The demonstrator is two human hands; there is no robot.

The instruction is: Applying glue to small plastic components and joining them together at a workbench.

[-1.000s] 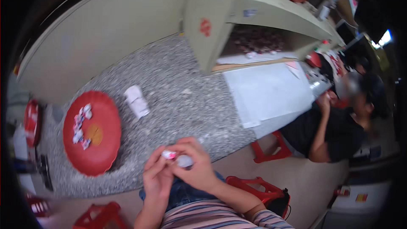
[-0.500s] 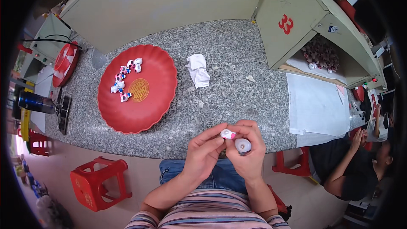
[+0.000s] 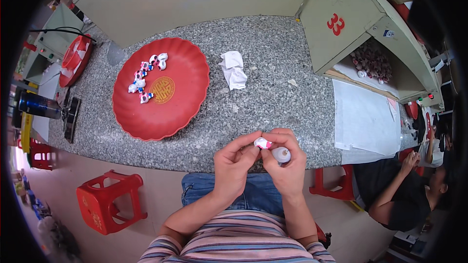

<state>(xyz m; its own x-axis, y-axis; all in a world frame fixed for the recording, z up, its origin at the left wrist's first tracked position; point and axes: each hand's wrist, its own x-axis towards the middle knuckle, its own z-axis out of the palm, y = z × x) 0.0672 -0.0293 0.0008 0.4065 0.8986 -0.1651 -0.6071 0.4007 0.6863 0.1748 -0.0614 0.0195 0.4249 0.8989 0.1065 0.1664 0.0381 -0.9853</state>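
Between the fingertips of both hands, at the bench's front edge, is a small white figurine point(image 3: 263, 143) with a pink patch. My left hand point(image 3: 231, 168) pinches it from the left, thumb and fingers closed. From the other side, the thumb and forefinger of my right hand point(image 3: 288, 171) also touch it. A small white bottle point(image 3: 281, 155) with a narrow tip is tucked in my right hand, its body mostly hidden by the fingers. Several similar figurines point(image 3: 145, 97), white with pink, blue and black, lie in a red scalloped plate point(image 3: 187, 107) to the left.
Crumpled white tissue point(image 3: 234, 70) lies on the speckled stone bench point(image 3: 265, 58). A grey-green cabinet point(image 3: 341, 29) at the right holds a pile of small pieces point(image 3: 371, 63); white paper point(image 3: 363, 117) lies before it. A red stool point(image 3: 109, 202) stands at lower left. Another person point(image 3: 395, 190) sits at right.
The whole view has shifted, so bench and plate appear higher. The figurine is turned slightly between my fingers, and the bottle in my right hand has tilted, its tip pointing more to the right.
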